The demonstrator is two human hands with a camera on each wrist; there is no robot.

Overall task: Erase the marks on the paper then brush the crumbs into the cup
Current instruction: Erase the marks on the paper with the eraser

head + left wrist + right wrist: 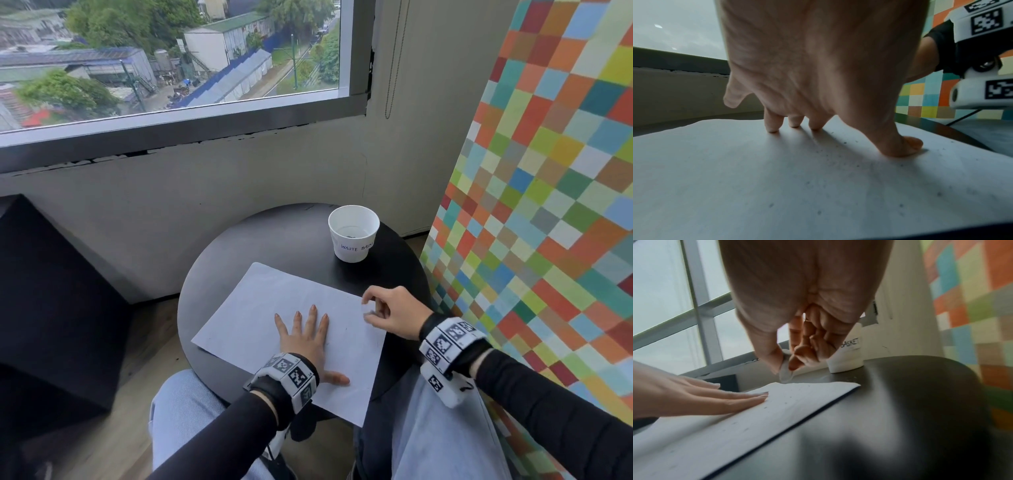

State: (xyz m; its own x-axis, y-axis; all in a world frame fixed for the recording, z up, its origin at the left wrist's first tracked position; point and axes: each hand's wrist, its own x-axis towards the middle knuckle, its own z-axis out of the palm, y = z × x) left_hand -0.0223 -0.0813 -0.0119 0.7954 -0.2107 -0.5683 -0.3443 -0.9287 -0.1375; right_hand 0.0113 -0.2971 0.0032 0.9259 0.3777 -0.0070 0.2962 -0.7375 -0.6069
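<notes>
A white sheet of paper lies on the round black table, with dark eraser crumbs scattered over it. My left hand lies flat on the sheet, fingers straight and spread, pressing it down. At the paper's right edge my right hand pinches a small white eraser between thumb and fingertips, its tip just above the paper's far corner. The white paper cup, labelled "WASTE BASKET", stands upright at the table's far side with a few dark crumbs inside.
A checkered multicoloured wall rises close on the right. A dark box-like block stands to the left of the table. The window sill and wall run behind. My knees in jeans sit under the table's near edge.
</notes>
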